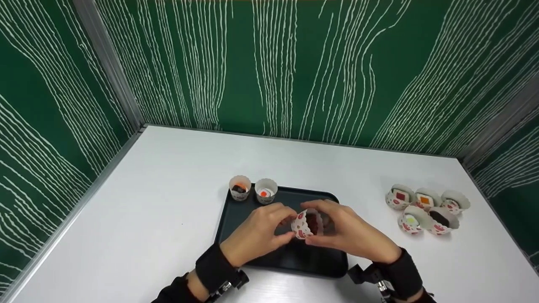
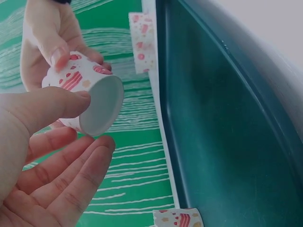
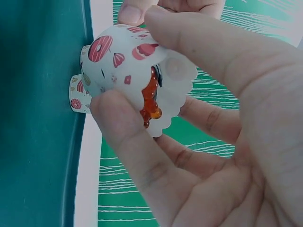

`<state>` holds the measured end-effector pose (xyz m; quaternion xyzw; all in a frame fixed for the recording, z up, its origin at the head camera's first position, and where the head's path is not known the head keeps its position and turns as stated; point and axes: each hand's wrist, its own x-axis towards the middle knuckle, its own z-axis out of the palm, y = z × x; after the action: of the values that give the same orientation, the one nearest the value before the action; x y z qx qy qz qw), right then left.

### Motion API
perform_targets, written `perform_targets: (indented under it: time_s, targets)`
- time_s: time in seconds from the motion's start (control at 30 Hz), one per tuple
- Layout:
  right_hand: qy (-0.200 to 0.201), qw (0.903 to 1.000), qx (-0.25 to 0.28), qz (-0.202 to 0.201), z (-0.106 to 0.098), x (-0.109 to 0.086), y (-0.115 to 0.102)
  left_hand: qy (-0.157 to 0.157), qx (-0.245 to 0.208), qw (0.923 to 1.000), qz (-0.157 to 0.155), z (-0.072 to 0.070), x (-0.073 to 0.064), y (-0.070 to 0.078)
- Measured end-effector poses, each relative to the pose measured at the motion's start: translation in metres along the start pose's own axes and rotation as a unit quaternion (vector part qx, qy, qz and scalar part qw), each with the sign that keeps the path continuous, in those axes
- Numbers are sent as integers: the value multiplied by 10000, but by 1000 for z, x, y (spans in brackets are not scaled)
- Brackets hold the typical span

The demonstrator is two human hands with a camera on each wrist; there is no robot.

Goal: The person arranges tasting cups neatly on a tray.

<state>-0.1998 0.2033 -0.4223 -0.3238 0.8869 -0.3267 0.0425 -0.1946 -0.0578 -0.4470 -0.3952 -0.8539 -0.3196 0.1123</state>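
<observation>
Over the dark tray (image 1: 309, 259), both hands hold one white paper cup (image 1: 300, 227) printed with red and pink pastries. My left hand (image 1: 263, 229) has thumb and fingers around the cup's base end. From the other side, my right hand (image 1: 356, 231) grips it near the scalloped rim. The cup is tipped on its side, its mouth toward the right hand. Inside, the right wrist view shows a dark piece with glossy orange beads (image 3: 150, 97), like roe sushi. In the left wrist view the smooth bottom of the cup faces the camera.
Two similar cups, one with a dark and orange piece (image 1: 240, 196) and one with a white and orange piece (image 1: 266, 200), stand at the tray's far left corner. Several more filled cups (image 1: 410, 229) cluster on the white table (image 1: 139, 202) at right. Green walls (image 1: 240, 63) border the table.
</observation>
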Motion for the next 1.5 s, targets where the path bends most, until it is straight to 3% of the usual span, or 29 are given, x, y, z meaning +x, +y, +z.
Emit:
perform_targets:
  time_s: [0.23,0.57,0.83,1.23,1.5]
  targets:
    - [-68,10000,-29,12,-2,0,0,5,-58,9999,-100,0,1,-2]
    - [-6,9978,637,-174,-4,1,2,-77,-456,9982,-369,1,1,-2]
    - [141,9983,528,-217,-2,2,0,-149,-738,9958,-512,1,0,-3]
    - [305,9978,500,-312,-1,2,-2,-138,-780,9959,-442,2,1,-5]
    - [405,9938,885,-545,1,3,-5,-51,-847,9958,-349,1,2,-4]
